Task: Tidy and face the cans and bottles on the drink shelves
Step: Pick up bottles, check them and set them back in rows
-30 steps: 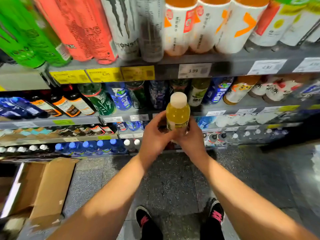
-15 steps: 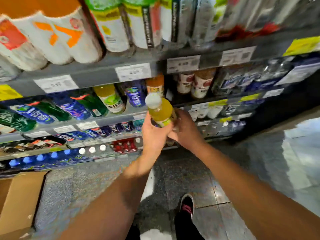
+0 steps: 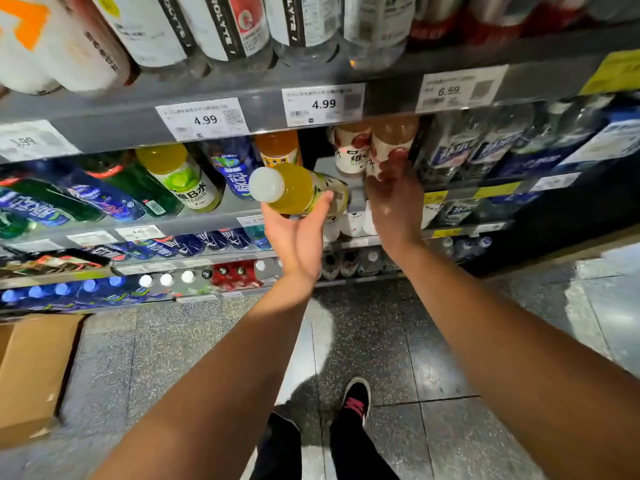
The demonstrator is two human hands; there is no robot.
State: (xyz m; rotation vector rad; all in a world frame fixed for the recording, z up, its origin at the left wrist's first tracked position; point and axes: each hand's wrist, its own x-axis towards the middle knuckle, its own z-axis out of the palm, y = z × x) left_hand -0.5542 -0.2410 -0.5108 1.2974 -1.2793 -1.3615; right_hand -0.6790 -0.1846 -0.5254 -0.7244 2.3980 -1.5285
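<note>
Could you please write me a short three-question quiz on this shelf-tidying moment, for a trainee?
1. True or false: the yellow bottle stands upright on the shelf.
2. Which hand carries the yellow bottle? A) left hand B) right hand C) both
3. Fill in: the price tag directly above the yellow bottle reads ____.

Key
1. False: it lies tilted in the hand, white cap toward the camera, in front of the shelf.
2. A: the left hand cradles it from below; the right hand reaches to the red-and-white bottles beside the gap.
3. 4.99
</note>
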